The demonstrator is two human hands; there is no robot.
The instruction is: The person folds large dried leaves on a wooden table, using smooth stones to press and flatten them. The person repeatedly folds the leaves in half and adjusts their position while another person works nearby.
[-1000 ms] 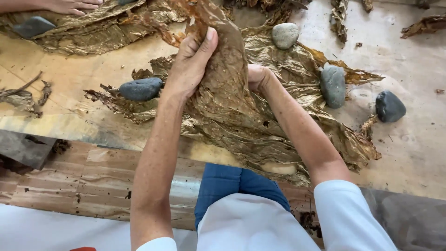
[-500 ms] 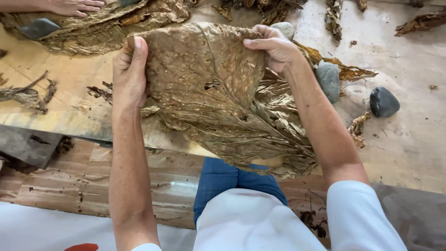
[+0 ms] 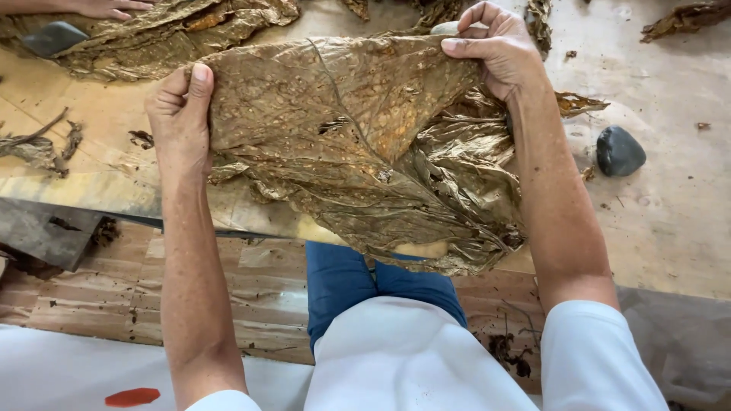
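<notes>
No packages, labels, signs or screens

None of these is seen anywhere in the head view.

Hands: three in view. Two belong to the wearer, left hand point(image 3: 179, 114) and right hand point(image 3: 499, 49); one co-worker's hand point(image 3: 103, 6) at the far left edge.

Spread leaf point(image 3: 343, 114): one, opened flat between the two hands.

Leaf piles: two, one under the spread leaf point(image 3: 457, 198), one far left point(image 3: 175, 30).

Stones: three seen; dark stone point(image 3: 619, 151) right, grey stone point(image 3: 53, 36) far left, pale stone point(image 3: 445, 28) mostly hidden.

Tabletop point(image 3: 670, 221): one.
</notes>
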